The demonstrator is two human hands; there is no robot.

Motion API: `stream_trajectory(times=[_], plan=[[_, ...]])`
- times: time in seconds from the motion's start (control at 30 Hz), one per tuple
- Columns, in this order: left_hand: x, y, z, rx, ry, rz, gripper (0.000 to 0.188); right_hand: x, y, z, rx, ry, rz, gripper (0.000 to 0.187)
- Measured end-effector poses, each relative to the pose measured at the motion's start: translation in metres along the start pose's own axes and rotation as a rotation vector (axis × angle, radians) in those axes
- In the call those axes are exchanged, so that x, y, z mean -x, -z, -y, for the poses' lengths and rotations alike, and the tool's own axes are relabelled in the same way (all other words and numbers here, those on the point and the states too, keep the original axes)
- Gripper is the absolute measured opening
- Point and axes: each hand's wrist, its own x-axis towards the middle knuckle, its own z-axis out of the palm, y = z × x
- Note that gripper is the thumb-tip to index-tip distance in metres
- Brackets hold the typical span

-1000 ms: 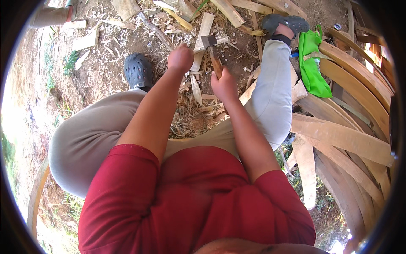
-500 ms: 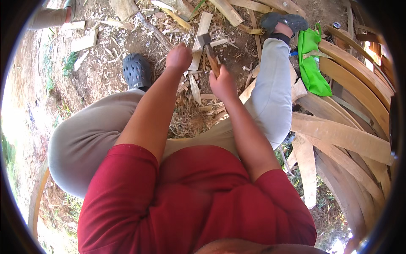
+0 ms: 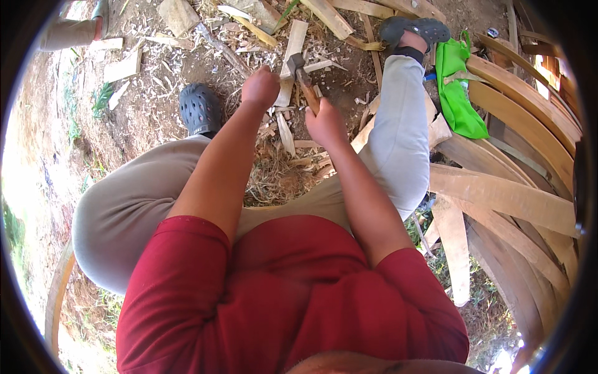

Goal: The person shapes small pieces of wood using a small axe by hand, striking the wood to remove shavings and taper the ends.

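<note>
Wrapped round the wooden handle of a hammer [image 3: 307,89] is my right hand [image 3: 326,124]. The hammer's dark metal head points away from me, over a pale flat strip of wood [image 3: 296,38] on the ground. My left hand [image 3: 260,87] is closed in a fist just left of the hammer head, its fingers turned away from view. Whatever it grips, if anything, is hidden behind the knuckles. A thin stick [image 3: 225,50] lies on the ground just beyond this fist.
Wood chips and shavings [image 3: 274,168] litter the dirt between my legs. Long curved planks [image 3: 498,193] are piled on the right, with a bright green bag [image 3: 458,90] by them. My dark clogs [image 3: 200,107] flank the work spot. Another person's leg [image 3: 68,34] shows at far left.
The hammer head has shifted slightly left and down in the picture, still in my right hand. My left fist has barely moved.
</note>
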Motion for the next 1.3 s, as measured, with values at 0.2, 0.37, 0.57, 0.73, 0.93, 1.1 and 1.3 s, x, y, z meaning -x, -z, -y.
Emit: stream_trajectory(times=[0.2,0.37,0.57,0.73,0.93,1.1,1.3], plan=[[0.001,-0.007,0.007,-0.046,-0.015,0.015,0.022,0.000,-0.008,-0.005,0.051,-0.001,0.012,0.034],[0.013,0.028,-0.013,0.028,0.015,-0.008,0.023,0.007,0.013,-0.006,-0.385,0.011,-0.082,0.026],[0.032,0.162,-0.056,0.315,-0.117,0.103,0.036,0.069,0.131,0.032,-0.999,0.091,-0.230,0.022],[0.130,0.303,-0.118,0.698,-0.228,0.167,0.043,0.136,0.205,0.041,-1.002,0.289,-0.663,0.027],[0.225,0.375,-0.123,0.723,-0.441,0.163,0.037,0.221,0.240,0.068,-1.258,0.533,-0.619,0.032],[0.276,0.390,-0.121,0.807,-0.448,0.150,0.034,0.242,0.236,0.079,-1.200,0.666,-0.589,0.030],[0.305,0.384,-0.109,1.167,-0.626,0.096,0.057,0.264,0.225,0.103,-1.341,0.643,-0.550,0.029]])
